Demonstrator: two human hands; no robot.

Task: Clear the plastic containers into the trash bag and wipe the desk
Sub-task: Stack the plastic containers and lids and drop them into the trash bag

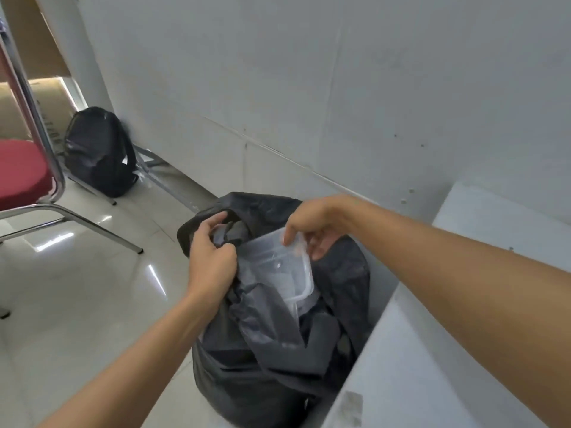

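Over the one open black plastic trash bag standing on the floor beside the white desk, the left hand grips its rim with fingers clamped, while the right hand pinches one clear rectangular plastic container halfway into its mouth.

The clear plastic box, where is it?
The plastic box is low in the middle, in the right hand, halfway inside the black trash bag's mouth.
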